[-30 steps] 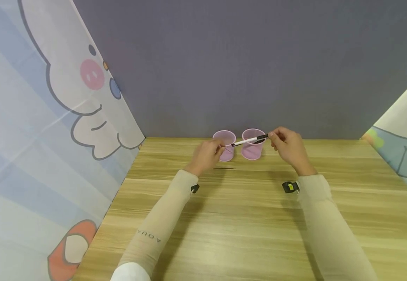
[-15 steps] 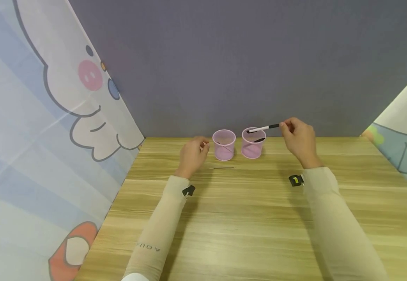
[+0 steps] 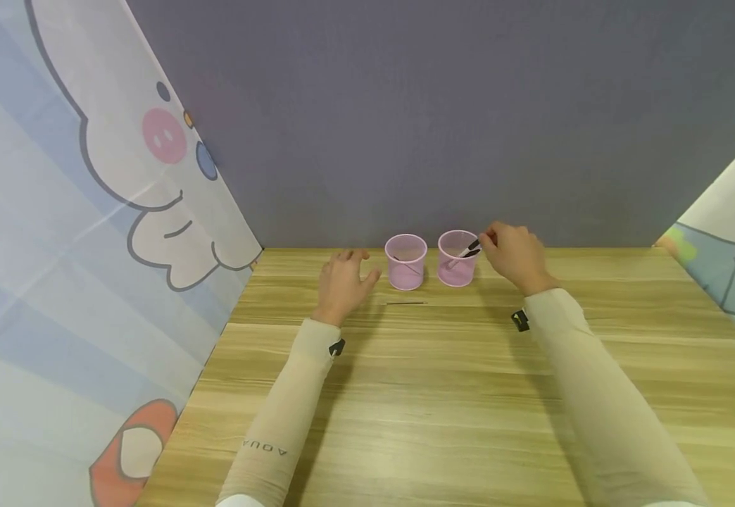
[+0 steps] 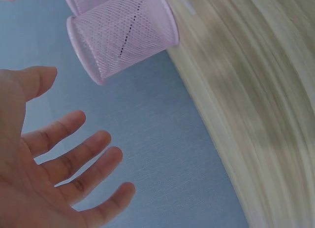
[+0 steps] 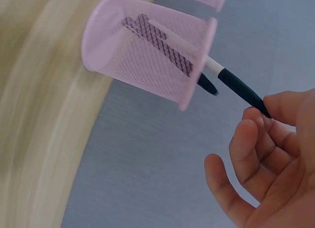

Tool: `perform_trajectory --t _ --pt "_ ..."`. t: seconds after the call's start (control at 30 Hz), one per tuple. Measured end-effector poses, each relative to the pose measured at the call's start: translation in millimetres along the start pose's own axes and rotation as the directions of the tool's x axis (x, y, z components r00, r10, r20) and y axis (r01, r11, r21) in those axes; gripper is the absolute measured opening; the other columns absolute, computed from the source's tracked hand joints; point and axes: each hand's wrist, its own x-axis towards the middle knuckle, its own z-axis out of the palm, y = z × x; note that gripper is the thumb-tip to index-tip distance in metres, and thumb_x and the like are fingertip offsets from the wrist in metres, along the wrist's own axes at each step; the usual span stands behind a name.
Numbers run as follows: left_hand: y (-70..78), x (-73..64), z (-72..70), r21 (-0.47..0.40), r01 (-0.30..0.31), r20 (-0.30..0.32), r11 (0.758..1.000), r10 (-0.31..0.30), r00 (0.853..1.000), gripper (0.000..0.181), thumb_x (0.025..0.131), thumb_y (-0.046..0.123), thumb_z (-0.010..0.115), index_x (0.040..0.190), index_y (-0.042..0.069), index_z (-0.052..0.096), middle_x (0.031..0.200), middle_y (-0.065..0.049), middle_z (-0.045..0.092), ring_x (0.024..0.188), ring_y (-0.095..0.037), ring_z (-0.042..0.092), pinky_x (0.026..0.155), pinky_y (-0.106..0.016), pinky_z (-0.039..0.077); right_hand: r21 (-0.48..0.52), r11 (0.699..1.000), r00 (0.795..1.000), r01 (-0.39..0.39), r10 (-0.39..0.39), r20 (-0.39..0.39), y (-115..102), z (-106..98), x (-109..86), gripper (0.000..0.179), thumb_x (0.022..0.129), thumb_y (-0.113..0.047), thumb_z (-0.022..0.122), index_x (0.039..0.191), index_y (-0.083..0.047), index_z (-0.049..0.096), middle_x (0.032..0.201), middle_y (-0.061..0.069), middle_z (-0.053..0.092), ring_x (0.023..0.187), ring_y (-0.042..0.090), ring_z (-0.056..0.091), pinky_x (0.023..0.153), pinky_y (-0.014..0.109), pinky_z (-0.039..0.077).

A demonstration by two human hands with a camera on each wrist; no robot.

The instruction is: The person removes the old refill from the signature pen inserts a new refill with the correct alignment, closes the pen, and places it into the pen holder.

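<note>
My right hand [image 3: 514, 257] pinches the dark end of a white-and-black pen [image 5: 241, 91] between thumb and fingertips. The pen's white part slants down inside the right pink mesh cup [image 3: 456, 271]. A second, dark-ended pen [image 5: 207, 84] leans in the same cup, its end past the rim. Fingers spread and holding nothing, my left hand [image 3: 341, 285] hovers left of the left pink mesh cup [image 3: 405, 276]. A thin dark rod shows inside that left cup. In front of it, another thin dark rod [image 3: 405, 303] with pale ends lies on the table.
Both cups stand upright side by side near the back edge of the wooden table [image 3: 418, 401], close to a grey wall [image 3: 443, 120]. Cartoon-printed curtains [image 3: 108, 296] hang on the left and right sides.
My right hand first drew back rightward with the pen, then lowered it into the right cup. My left hand moved left from the left cup and its fingers spread.
</note>
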Motion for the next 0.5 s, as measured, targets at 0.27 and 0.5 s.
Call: perform_trajectory --t 0.27,0.5 --pt "-0.2 1.5 3.9 0.056 0.009 0.079 0.998 -0.013 0.997 0.052 0.096 0.051 0.066 0.132 0.013 0.064 0.135 -0.012 0.066 0.126 -0.035 0.059 0.108 -0.056 0.045 -0.035 0.999 0.999 0.013 -0.011 0.051 1 16 0.1 0.026 0.101 -0.027 0.055 0.085 -0.008 0.064 0.070 0.009 0.062 0.063 0.029 0.056 0.052 0.039 0.039" --pt "-0.8 5.1 8.0 0.089 -0.002 0.121 0.996 -0.009 0.993 0.063 0.095 0.058 0.063 0.137 0.011 0.059 0.141 -0.014 0.062 0.131 -0.037 0.056 0.111 -0.058 0.043 -0.036 0.999 0.999 0.002 0.000 0.047 8 24 -3.3 0.029 0.099 -0.028 0.053 0.075 -0.012 0.055 0.064 0.006 0.054 0.057 0.024 0.050 0.048 0.033 0.033"
